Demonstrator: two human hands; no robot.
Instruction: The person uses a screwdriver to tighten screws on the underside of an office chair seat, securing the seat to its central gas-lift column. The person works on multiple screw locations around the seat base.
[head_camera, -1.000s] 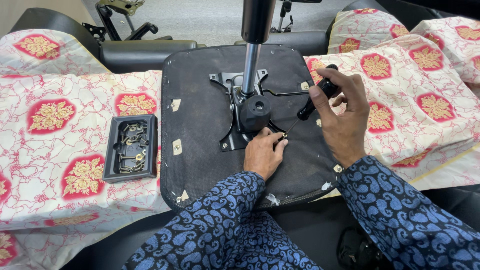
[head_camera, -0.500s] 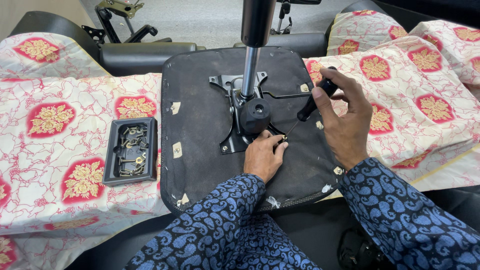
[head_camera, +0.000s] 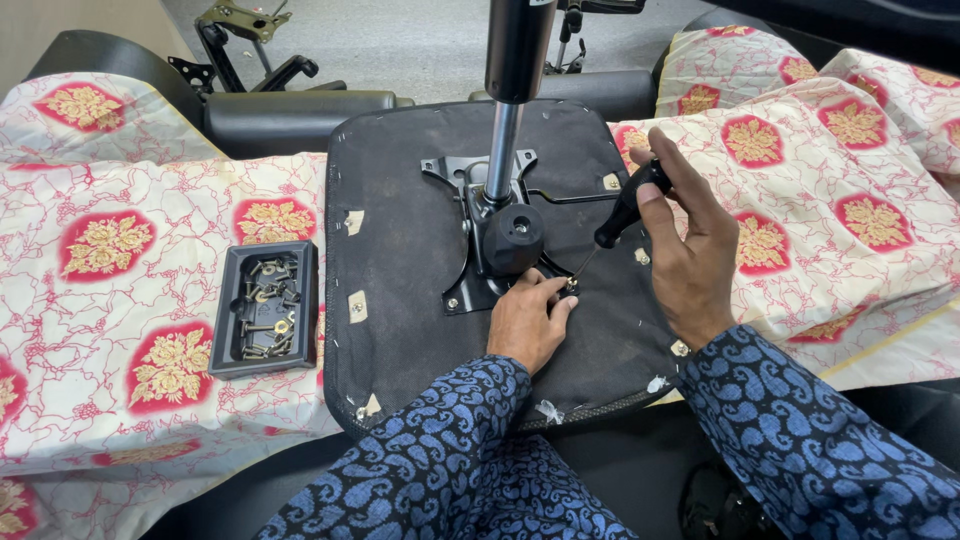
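Patterned red-and-cream cloth (head_camera: 150, 300) is spread over the work surface, with an upturned black chair seat (head_camera: 400, 250) laid on it.

A screwdriver (head_camera: 622, 212) is gripped by the right hand (head_camera: 690, 240), its fingers closed around the black handle and its tip angled down to a screw (head_camera: 571, 287) at the corner of the black metal mechanism plate (head_camera: 480, 235). The screw is pinched between the fingertips of the left hand (head_camera: 528, 322), which rests on the seat. A gas-lift column (head_camera: 510, 90) is seen rising upright from the plate. A black tray of screws (head_camera: 262, 305) is set just left of the seat.
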